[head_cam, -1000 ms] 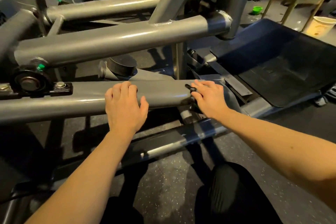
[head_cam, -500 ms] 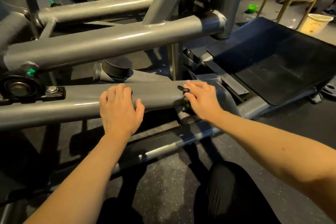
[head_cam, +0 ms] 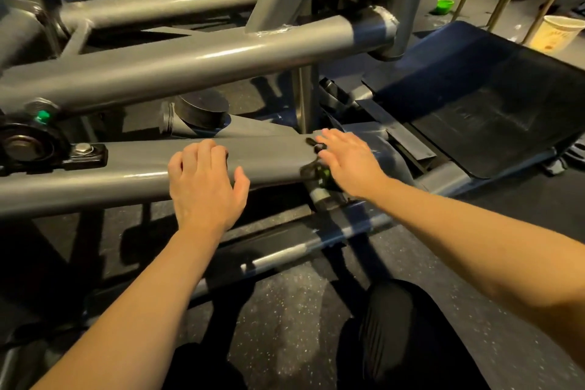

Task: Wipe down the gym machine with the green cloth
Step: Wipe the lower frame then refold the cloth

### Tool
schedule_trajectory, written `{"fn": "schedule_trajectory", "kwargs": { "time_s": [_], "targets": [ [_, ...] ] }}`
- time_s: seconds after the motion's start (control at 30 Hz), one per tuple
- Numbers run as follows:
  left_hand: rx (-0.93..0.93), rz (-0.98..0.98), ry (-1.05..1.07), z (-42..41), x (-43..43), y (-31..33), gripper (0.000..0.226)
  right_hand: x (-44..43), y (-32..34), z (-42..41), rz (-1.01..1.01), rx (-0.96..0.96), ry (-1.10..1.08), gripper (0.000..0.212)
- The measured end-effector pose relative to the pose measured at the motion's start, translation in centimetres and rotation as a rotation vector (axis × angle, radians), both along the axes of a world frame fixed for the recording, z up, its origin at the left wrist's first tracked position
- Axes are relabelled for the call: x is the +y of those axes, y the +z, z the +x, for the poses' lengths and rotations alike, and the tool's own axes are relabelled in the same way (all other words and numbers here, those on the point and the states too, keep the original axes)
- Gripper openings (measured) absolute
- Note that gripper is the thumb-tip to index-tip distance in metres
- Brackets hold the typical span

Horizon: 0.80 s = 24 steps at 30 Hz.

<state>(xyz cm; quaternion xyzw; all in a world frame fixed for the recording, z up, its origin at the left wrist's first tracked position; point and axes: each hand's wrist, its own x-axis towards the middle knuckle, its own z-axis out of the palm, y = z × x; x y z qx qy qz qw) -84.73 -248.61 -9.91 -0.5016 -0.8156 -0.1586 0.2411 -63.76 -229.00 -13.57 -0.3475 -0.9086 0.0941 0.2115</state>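
Gripping grey bar [head_cam: 126, 168] of gym machine [head_cam: 190, 60]: left hand [head_cam: 205, 187], fingers curled over top, thumb splayed. Right hand [head_cam: 348, 161] flat, fingers straight, on bar's right end over dark green-flecked lump [head_cam: 318, 172]; cloth or not, can't tell.

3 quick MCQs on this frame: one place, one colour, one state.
1. The left hand rests on: A the lower grey bar; B the upper bar; C the dark pad.
2. The small cup far back right is: A red; B green; C white.
3. The right hand has its fingers: A fisted; B straight; C interlaced.
Answers: A, its fingers curl over that bar's top. B, it shows bright green. B, they lie extended at the bar's end.
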Motion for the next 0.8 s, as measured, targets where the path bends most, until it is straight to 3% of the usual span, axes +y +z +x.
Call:
{"fn": "schedule_trajectory", "kwargs": {
  "time_s": [0.1,0.17,0.33,0.47,0.57,0.7,0.8],
  "targets": [
    [0.006,-0.005,-0.001,0.0,0.1,0.0,0.035,3.0,0.5,-0.8,-0.128,-0.213,-0.197,0.047],
    [0.01,0.005,-0.005,0.0,0.0,-0.1,0.034,2.5,1.6,-3.0,-0.174,-0.304,-0.172,0.052],
    [0.031,0.007,0.002,-0.1,0.0,-0.1,0.035,-3.3,4.8,-9.3,-0.169,-0.265,0.142,0.071],
    [0.04,0.025,-0.005,-0.1,0.0,-0.3,0.033,-2.9,4.9,-9.6,-0.197,-0.218,0.191,0.055],
    [0.035,0.038,0.0,-0.2,0.1,-0.4,0.032,0.1,4.1,-6.8,-0.205,-0.174,0.077,0.044],
    [0.035,0.029,-0.003,-0.1,0.2,-0.3,0.032,5.2,2.6,-2.7,-0.287,-0.341,-0.203,0.043],
    [0.041,0.024,0.004,0.0,0.2,-0.4,0.032,4.7,3.4,-4.2,-0.258,-0.382,-0.248,0.045]
  ]
}}
